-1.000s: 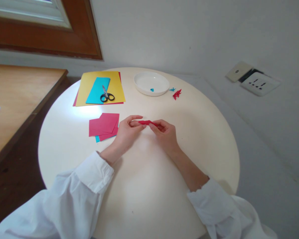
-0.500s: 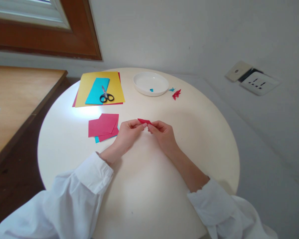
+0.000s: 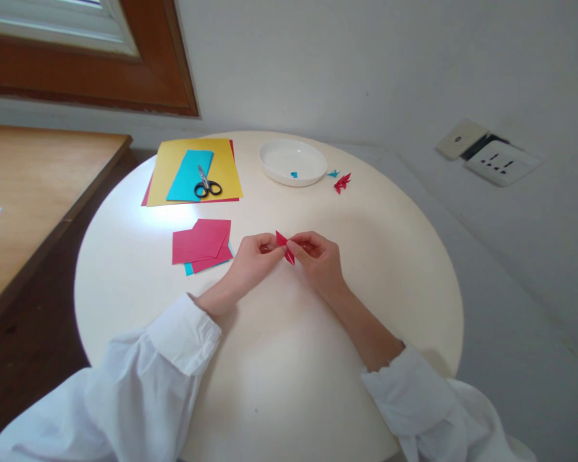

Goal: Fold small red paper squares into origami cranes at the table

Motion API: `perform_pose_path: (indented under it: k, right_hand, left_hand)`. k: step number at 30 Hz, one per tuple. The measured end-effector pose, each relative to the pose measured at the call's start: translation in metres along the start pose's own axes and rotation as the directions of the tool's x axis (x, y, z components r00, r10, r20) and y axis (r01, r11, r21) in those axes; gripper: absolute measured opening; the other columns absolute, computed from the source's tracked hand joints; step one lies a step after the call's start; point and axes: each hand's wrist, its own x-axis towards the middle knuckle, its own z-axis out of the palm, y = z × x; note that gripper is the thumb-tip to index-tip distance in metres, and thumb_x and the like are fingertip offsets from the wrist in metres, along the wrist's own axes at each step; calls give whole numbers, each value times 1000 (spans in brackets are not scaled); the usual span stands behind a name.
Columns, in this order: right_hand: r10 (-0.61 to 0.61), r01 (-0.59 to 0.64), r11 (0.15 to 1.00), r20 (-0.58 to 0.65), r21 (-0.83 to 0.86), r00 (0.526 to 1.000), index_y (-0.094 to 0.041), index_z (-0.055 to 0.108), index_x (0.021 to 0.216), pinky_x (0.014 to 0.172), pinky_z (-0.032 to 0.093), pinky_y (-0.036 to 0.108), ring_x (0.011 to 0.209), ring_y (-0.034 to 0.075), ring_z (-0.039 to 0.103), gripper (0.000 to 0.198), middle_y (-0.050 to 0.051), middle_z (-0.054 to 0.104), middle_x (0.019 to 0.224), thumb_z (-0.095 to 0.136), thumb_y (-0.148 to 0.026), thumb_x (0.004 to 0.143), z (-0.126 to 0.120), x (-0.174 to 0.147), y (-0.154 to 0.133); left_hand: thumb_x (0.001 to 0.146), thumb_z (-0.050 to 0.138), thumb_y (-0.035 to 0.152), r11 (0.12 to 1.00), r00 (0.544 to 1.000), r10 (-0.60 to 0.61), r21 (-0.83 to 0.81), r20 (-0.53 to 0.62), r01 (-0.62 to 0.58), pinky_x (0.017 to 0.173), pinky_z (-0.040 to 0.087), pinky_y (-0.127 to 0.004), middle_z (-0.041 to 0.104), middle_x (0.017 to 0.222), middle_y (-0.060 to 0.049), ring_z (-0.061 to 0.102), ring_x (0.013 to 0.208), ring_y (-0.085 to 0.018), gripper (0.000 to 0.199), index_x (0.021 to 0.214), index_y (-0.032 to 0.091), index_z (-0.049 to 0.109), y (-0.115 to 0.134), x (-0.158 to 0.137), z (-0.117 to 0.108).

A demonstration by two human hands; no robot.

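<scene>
A round table (image 3: 279,359) bears papers (image 3: 197,240), a dish (image 3: 293,155), apparently folded scraps (image 3: 341,183).

White glare on the tabletop (image 3: 166,217)

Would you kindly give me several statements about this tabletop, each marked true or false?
1. The left hand and the right hand both hold the folded red paper. True.
2. The white dish holds a small blue piece. True.
3. The scissors lie inside the white dish. False: they lie over the blue paper and yellow sheet.
4. The red folded shapes lie left of the white dish. False: they lie to its right.
</scene>
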Motion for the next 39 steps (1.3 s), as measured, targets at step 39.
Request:
perform_pose_path:
  k: [39]
  right_hand:
    - [-74,74,997,193,11,978,-22,66,79,67,50,29,69,14,60,11,0,66,74,68,-27,70,-7,-1,12]
  left_hand:
    - [58,75,23,860,980,-174,-469,101,201,74,48,-28,67,69,-6,61,66,-12,20,70,9,67,-11,9,-5]
